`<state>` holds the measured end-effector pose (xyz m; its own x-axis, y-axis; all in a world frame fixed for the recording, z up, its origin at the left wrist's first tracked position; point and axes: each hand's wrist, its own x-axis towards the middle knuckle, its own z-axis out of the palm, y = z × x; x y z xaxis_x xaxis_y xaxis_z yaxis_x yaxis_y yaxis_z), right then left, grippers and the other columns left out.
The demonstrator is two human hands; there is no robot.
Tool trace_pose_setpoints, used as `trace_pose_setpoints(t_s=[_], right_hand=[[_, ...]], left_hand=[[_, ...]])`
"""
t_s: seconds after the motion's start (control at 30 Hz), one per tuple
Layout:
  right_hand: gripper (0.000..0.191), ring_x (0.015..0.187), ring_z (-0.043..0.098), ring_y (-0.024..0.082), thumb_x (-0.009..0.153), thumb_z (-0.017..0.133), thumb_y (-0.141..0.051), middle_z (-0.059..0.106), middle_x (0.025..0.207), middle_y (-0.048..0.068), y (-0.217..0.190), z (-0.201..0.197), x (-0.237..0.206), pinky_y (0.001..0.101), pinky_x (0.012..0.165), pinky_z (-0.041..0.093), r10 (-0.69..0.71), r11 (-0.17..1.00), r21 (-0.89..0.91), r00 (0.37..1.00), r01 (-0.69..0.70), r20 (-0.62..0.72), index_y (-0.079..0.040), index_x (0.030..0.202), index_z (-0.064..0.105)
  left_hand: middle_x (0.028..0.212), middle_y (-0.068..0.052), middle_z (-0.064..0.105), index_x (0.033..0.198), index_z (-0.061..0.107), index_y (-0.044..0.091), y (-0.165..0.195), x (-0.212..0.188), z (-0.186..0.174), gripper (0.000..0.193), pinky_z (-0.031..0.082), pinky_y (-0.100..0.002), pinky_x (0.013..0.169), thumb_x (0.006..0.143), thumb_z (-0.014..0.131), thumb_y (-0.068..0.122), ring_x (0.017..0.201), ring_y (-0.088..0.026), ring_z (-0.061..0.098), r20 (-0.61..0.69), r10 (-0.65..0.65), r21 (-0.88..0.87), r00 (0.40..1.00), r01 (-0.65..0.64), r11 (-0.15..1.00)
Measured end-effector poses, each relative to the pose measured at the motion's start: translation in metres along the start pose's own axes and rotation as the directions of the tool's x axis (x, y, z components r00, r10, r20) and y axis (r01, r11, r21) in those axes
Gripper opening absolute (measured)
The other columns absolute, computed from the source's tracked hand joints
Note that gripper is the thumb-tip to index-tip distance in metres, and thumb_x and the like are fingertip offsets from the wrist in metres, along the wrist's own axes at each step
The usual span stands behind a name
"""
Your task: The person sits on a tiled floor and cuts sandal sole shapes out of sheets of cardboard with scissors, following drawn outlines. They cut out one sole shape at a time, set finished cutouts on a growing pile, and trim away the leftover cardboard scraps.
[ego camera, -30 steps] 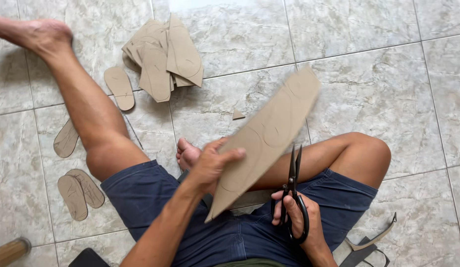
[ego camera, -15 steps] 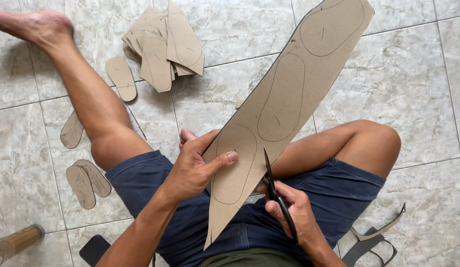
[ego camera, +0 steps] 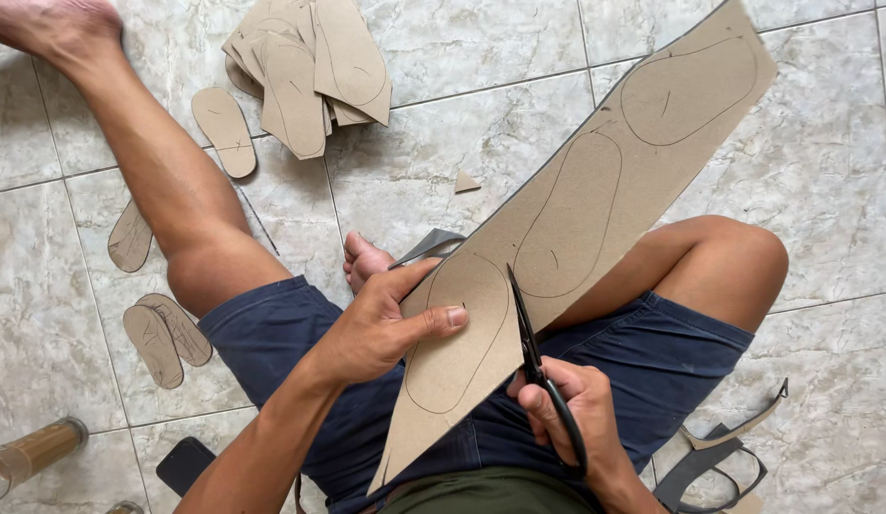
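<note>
**Scissors bite into the traced board**

Far left first: I see a glass jar [ego camera: 29,455] lying on its side on the tiled floor [ego camera: 443,181], and something brownish fills it, though I can't tell what. Near it, three cut sole shapes [ego camera: 162,333] rest flat on the tiles, and a loose pile of cardboard pieces [ego camera: 305,67] sits up top beside one more single sole cut-out [ego camera: 226,130].

Moving in, my left hand [ego camera: 381,328] is clamped on the long cardboard sheet [ego camera: 595,209], thumb pressed flat on its upper face over the lowest traced sole outline, fingers curled under the near edge. The wrist is bent inward, forearm coming up from lower left.

Half a second back the sheet sat at much the same slant and stretched up out of view; now its top corner shows inside the view, and my thumb reaches further across the outline. The blades have also worked deeper along the drawn line.

On to the right: my right hand [ego camera: 571,414] is closed around the black scissors [ego camera: 538,366], fingers through the loops, blades pointing up and cutting into the sheet between the first and second outlines. The sheet lies across my lap, rising to the upper right. Off-cut strips [ego camera: 719,452] lie on the floor at far right.
</note>
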<state>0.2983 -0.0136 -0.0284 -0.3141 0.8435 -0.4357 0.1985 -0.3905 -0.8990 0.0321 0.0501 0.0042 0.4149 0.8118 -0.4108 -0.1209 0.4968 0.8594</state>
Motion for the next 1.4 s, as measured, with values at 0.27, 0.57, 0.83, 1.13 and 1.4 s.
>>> trace_pose_setpoints(t_s=[0.27, 0.57, 0.83, 1.13, 1.4], right_hand=[[0.055, 0.039, 0.048, 0.011, 0.089, 0.066, -0.051, 0.053, 0.047, 0.002, 0.008, 0.002, 0.011, 0.0267, 0.04, 0.037, 0.114, 0.991, -0.062, 0.993, -0.117, -0.04, 0.002, 0.073, 0.066], [0.072, 0.064, 0.06, 0.012, 0.099, 0.036, -0.064, 0.064, 0.069, 0.006, 0.0, -0.006, 0.022, 0.0276, 0.066, 0.045, 0.019, 0.987, 0.148, 0.963, -0.061, 0.27, 0.0, 0.105, 0.069], [0.051, 0.036, 0.046, 0.013, 0.1, 0.056, -0.04, 0.053, 0.046, 0.006, 0.013, 0.002, 0.042, 0.0283, 0.035, 0.036, 0.213, 0.971, 0.108, 0.977, -0.212, -0.002, 0.003, 0.077, 0.069], [0.058, 0.072, 0.065, 0.014, 0.105, 0.043, -0.05, 0.067, 0.078, 0.006, 0.031, -0.008, 0.042, 0.0275, 0.069, 0.052, -0.138, 0.99, 0.048, 0.98, 0.132, 0.142, 0.001, 0.116, 0.067], [0.08, 0.102, 0.061, 0.013, 0.103, 0.044, -0.068, 0.067, 0.105, 0.008, 0.014, 0.028, 0.052, 0.0295, 0.092, 0.048, -0.304, 0.947, -0.059, 0.943, 0.314, 0.135, 0.004, 0.137, 0.056]], left_hand=[[0.103, -0.006, 0.074, 0.134, 0.061, -0.002, 0.005, 0.007, -0.006, 0.049, 0.057, -0.023, 0.074, 0.091, 0.071, 0.021, 0.089, -0.008, 0.068, 0.041, -0.086, 0.044, 0.995, 0.084, 0.996], [0.096, -0.01, 0.077, 0.137, 0.057, -0.001, -0.001, 0.017, -0.019, 0.06, 0.056, -0.026, 0.072, 0.088, 0.072, 0.031, 0.082, -0.012, 0.071, 0.028, -0.124, 0.377, 0.992, 0.105, 0.92], [0.116, -0.015, 0.071, 0.137, 0.054, 0.0, -0.041, 0.028, -0.03, 0.067, 0.056, -0.026, 0.083, 0.084, 0.078, 0.032, 0.102, -0.016, 0.068, 0.052, -0.206, 0.052, 0.977, 0.203, 0.978], [0.122, -0.014, 0.064, 0.135, 0.052, 0.0, -0.026, 0.024, -0.035, 0.039, 0.058, -0.038, 0.093, 0.1, 0.068, 0.004, 0.109, -0.023, 0.067, -0.722, 0.243, -0.384, 0.648, -0.667, 0.638], [0.13, -0.014, 0.062, 0.141, 0.049, -0.006, -0.032, 0.022, 0.034, 0.043, 0.053, -0.039, 0.103, 0.104, 0.066, 0.006, 0.119, -0.024, 0.062, -0.767, 0.225, -0.392, 0.601, -0.717, 0.577]])
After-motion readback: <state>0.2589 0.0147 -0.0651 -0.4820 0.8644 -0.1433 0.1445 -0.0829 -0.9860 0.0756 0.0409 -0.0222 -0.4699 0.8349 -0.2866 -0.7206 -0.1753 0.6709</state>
